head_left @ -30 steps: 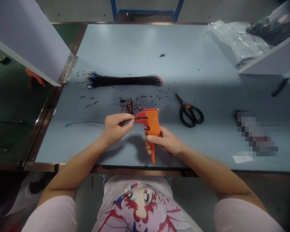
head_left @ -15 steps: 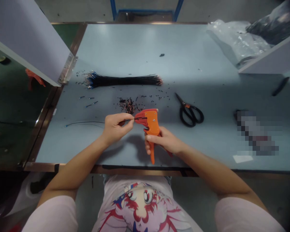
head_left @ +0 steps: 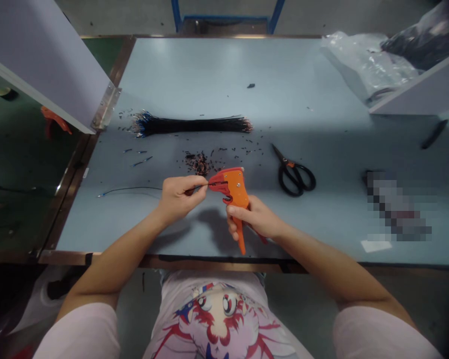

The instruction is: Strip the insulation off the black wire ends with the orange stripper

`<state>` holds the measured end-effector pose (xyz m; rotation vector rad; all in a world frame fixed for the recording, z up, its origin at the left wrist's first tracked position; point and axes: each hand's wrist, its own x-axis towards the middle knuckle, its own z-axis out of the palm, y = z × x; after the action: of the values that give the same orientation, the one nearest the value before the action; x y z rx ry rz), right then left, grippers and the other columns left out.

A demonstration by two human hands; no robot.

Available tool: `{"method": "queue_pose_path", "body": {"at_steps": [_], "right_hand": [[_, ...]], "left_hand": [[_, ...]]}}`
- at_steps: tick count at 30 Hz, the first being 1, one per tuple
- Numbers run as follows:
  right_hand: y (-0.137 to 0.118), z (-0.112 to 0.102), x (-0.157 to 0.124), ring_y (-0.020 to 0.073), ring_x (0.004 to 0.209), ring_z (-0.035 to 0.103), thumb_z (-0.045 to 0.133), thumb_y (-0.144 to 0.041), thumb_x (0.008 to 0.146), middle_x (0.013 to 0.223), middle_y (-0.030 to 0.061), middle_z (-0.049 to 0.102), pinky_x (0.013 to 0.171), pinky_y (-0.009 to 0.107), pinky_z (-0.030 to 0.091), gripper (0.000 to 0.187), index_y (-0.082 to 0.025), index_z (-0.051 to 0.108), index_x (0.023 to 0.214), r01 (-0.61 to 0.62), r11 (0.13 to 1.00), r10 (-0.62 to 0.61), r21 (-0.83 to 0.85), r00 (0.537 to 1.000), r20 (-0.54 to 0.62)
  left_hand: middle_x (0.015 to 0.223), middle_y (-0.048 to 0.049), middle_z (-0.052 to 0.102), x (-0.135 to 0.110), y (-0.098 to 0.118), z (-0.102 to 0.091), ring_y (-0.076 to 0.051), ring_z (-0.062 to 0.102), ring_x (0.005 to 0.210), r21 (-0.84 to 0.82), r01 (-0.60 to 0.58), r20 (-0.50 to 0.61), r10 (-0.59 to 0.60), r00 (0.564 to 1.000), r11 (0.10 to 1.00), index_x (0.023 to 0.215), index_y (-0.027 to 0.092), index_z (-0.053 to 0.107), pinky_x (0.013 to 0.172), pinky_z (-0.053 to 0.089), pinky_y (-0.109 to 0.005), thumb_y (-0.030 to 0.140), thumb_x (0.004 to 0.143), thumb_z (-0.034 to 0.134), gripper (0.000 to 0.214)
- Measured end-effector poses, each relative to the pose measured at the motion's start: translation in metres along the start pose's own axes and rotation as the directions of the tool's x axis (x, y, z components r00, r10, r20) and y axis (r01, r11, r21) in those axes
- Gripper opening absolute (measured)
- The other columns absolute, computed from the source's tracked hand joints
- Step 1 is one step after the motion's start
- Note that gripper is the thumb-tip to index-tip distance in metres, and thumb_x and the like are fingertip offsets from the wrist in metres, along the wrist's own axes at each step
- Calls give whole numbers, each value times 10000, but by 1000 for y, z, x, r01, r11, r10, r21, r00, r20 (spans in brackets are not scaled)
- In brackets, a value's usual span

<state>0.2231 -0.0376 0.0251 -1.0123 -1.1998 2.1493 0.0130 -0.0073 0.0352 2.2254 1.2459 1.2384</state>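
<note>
My left hand [head_left: 177,195] pinches a thin black wire [head_left: 130,189] that trails off to the left across the pale blue table [head_left: 217,70]. The wire's end sits in the jaws of an orange wire stripper [head_left: 232,192]. My right hand [head_left: 255,218] is wrapped round the stripper's handles, just right of the left hand and near the table's front edge. A small heap of stripped insulation bits [head_left: 198,162] lies just beyond the jaws. Farther back lies a long bundle of black wires [head_left: 189,124].
Black-handled scissors [head_left: 295,172] lie right of the stripper. A white panel [head_left: 41,65] with a metal bracket stands at the left. Clear plastic bags [head_left: 366,60] and a white box edge [head_left: 415,94] are at the back right. A blurred object [head_left: 396,207] rests at the right.
The stripper's handles have swung slightly to the right in my right hand. My left hand and the wire have stayed in place.
</note>
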Motion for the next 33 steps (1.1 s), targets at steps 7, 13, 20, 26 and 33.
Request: {"method": "queue_pose_path", "body": {"at_steps": [7, 13, 20, 26, 33], "right_hand": [[-3, 0, -2, 123, 444, 602, 627, -442, 823, 549, 10, 595, 426, 219, 492, 350, -142, 524, 674, -3, 999, 2, -48, 1000, -10], [0, -1, 1, 90, 335, 485, 605, -447, 832, 432, -33, 487, 329, 191, 379, 407, -161, 469, 577, 30, 999, -32, -32, 996, -83], [-2, -3, 2, 108, 388, 548, 613, -458, 831, 501, -14, 546, 386, 212, 452, 380, -150, 509, 635, 24, 999, -22, 24, 997, -79], [-1, -2, 2, 114, 411, 573, 621, -454, 830, 536, -7, 574, 406, 220, 475, 349, -151, 527, 686, 22, 998, -18, 53, 997, -74], [-18, -23, 1, 118, 401, 543, 668, -474, 785, 531, -23, 553, 416, 259, 495, 341, -168, 528, 725, 158, 973, -98, 171, 944, -315]], "left_hand": [[474, 70, 524, 0, 1, 0, -34, 388, 406, 1, -5, -5, 5, 1000, 1000, 679, 182, 671, 441, 314, -154, 133, 727, 588, 108], [456, 72, 488, 2, 1, 1, -34, 378, 406, 6, 4, -11, -4, 1000, 1000, 661, 174, 663, 438, 298, -159, 119, 714, 593, 104], [468, 67, 504, 2, -1, 2, -33, 392, 413, 24, -24, -44, 25, 999, 999, 674, 177, 674, 453, 313, -156, 128, 730, 595, 109], [499, 58, 568, 1, -1, 2, -34, 414, 415, 21, -30, -34, 31, 999, 999, 690, 181, 683, 448, 322, -160, 134, 736, 596, 109], [431, 79, 444, 12, -13, -27, -38, 319, 402, -5, 103, -237, -101, 966, 995, 677, 204, 684, 418, 256, -194, 163, 725, 637, 79]]}}
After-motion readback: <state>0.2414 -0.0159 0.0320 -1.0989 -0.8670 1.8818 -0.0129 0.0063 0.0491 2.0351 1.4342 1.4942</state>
